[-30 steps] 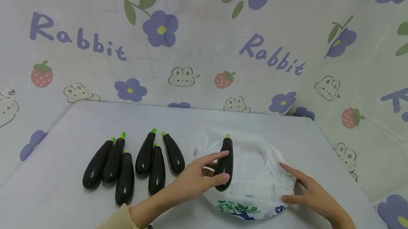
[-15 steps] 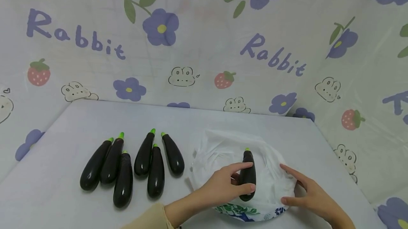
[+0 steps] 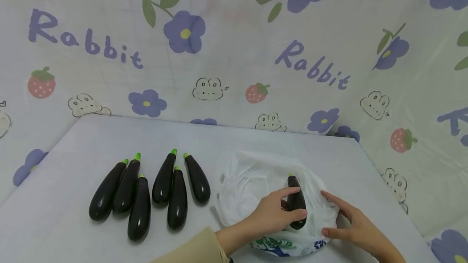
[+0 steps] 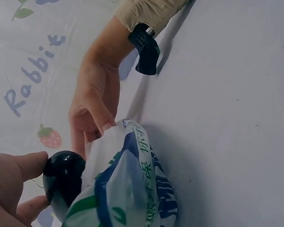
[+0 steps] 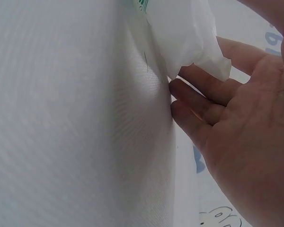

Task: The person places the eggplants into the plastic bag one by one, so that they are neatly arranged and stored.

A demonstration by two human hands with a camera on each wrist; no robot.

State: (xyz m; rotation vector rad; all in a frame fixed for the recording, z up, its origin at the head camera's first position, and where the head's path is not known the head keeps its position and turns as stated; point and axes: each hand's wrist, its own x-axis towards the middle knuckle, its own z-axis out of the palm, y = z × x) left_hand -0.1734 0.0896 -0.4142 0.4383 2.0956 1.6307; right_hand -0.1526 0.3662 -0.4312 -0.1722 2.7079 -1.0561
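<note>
Eggplant (image 3: 297,202), dark and glossy, sits in the pinch of the person's left hand (image 3: 268,214), above the right-hand part of the white plastic bag (image 3: 246,183). From where I stand, it all turns on how that long body lies over the bag: the green stem points to the bag's far side, leaning slightly left, and the blunt end comes down toward the near edge with its coloured print (image 3: 274,243). The left hand reaches in across the bag from its left side, so its thumb and forefinger cross the eggplant's length, curled in just enough to hold it. I cannot tell whether the eggplant touches the plastic beneath.

Across from it, at the bag's right edge, the right hand (image 3: 356,224) has thumb and forefinger spread wide, their tips against the plastic; it has no grip on the eggplant. That hand is just beside the eggplant, on the side away from the stretched left arm, but the left hand alone has hold of it. To the left of the bag, six other eggplants (image 3: 142,202) lie on the white table (image 3: 365,165), well apart from the right hand.
</note>
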